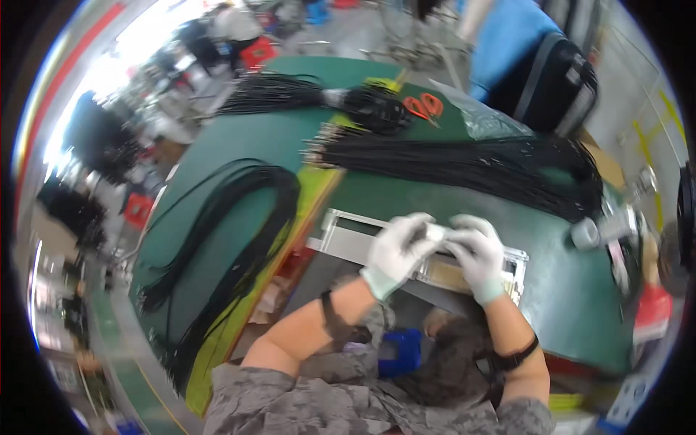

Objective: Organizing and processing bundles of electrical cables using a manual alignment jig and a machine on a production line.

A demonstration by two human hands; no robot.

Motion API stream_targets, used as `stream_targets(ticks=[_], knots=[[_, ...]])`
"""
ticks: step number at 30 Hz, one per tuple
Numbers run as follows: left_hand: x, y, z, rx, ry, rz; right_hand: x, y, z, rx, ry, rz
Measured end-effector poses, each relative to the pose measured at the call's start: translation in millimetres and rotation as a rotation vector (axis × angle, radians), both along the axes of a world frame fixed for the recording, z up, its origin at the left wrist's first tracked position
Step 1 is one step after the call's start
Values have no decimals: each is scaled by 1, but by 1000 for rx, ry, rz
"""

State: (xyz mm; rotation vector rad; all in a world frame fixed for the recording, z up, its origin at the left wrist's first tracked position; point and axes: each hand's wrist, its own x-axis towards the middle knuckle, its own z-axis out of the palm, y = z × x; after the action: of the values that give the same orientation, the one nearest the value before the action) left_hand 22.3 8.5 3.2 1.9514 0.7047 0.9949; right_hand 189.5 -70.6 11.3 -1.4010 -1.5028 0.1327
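Both of my hands wear white gloves and meet in front of me over the near edge of the green table. My left hand (399,250) pinches a small white piece (436,232) between thumb and fingers. From the other side, the fingertips of my right hand (477,250) close on the same piece; blur hides its exact kind. Beneath the hands lies a long, light metal frame (355,243) with an inner tray. A yellowish patch (444,275) shows in its right part, partly covered by my right hand.
Bundles of black cables lie on the table (406,194): one far left (275,94), one long bundle (464,163) across the back, one looped (268,196) at left. Orange-handled scissors (424,107) lie behind. Rolls of tape (586,234) sit at right. A black bag (554,83) stands beyond.
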Motion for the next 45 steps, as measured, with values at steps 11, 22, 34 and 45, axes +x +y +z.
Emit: stream_targets(ticks=[11,22,34,45], knots=[[4,-6,-14,-79,-45,-11,-6,-12,-2,-2,35,30],[6,-5,-10,-18,-47,-92,0,-16,-11,-93,116,-69],[11,-3,-18,-3,29,44,-1,-15,-6,-295,765,172],[4,-6,-4,222,21,-94,2,-21,-1,-348,936,235]])
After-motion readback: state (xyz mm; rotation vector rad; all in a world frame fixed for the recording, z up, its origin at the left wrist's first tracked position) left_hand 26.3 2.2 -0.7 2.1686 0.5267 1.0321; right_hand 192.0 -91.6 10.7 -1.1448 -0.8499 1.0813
